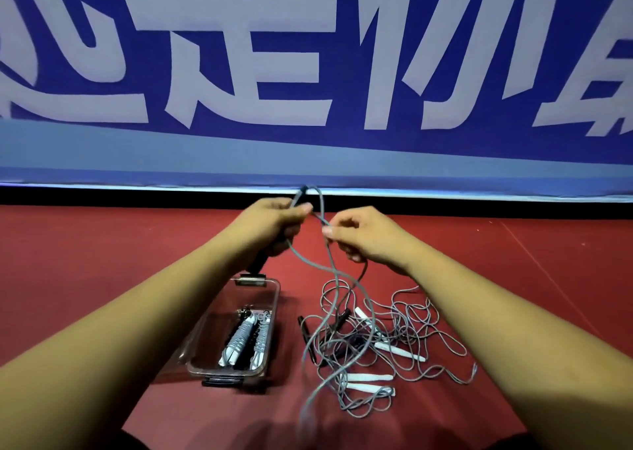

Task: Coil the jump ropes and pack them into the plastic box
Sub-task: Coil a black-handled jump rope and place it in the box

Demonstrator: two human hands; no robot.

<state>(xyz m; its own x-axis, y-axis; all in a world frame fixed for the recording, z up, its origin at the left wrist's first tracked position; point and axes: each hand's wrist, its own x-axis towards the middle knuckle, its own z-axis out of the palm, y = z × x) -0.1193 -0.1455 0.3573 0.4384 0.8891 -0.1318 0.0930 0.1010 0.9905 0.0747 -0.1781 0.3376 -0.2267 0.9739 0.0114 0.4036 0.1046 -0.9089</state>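
Observation:
My left hand (277, 221) grips a black jump-rope handle (258, 261) whose lower end sticks out below the fist, and it also holds a loop of grey rope (317, 196) rising above the fingers. My right hand (363, 237) pinches the same grey rope a little to the right. The cord runs from both hands down to a tangled pile of grey ropes (387, 340) with white handles (399, 352) and black handles (306, 338) on the red floor. A clear plastic box (270, 298) lies open at lower left, holding coiled ropes (245, 340).
The red floor (102, 261) stretches left and right of the pile. A blue banner wall (308, 72) with large white characters stands just beyond my hands. The box's black latch (222, 381) faces me.

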